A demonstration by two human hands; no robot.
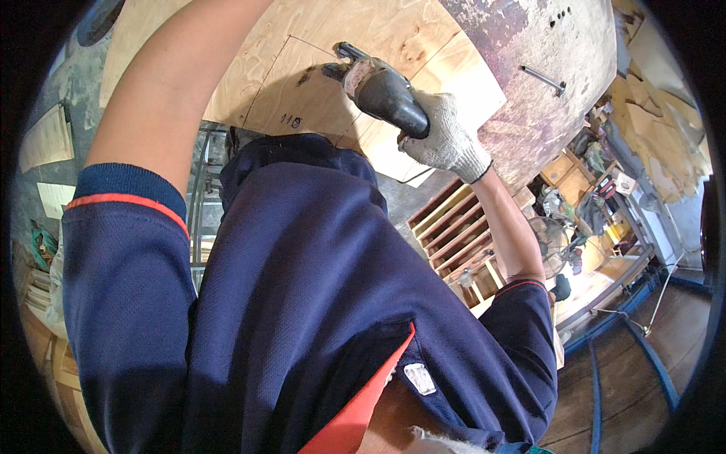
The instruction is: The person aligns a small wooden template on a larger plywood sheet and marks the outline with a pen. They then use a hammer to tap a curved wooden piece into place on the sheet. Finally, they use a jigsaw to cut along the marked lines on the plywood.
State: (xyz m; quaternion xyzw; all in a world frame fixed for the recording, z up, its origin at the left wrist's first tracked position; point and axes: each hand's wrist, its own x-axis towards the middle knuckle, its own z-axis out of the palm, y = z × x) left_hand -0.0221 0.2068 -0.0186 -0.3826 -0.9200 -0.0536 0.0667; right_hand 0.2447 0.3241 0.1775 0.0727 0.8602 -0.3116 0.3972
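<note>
My right hand (446, 140), in a white knitted work glove, is wrapped round the rear of a black jigsaw (389, 102). The tool rests over a plywood sheet (227, 91), its two-pronged metal front pointing up and left. Thin dark lines and a small handwritten mark show on the wood around it. Whether the blade is in the wood is hidden beneath the tool. My bare left forearm (166, 98) reaches across the sheet and out of the top edge, so the left hand itself does not show.
The sheet lies on a worn, paint-stained work table (544, 83), where a metal rod-like piece (542, 79) sits at the right. Below it stands a slatted wooden rack (457, 227). Clutter and boards fill the right side; loose papers (47, 140) lie at the far left.
</note>
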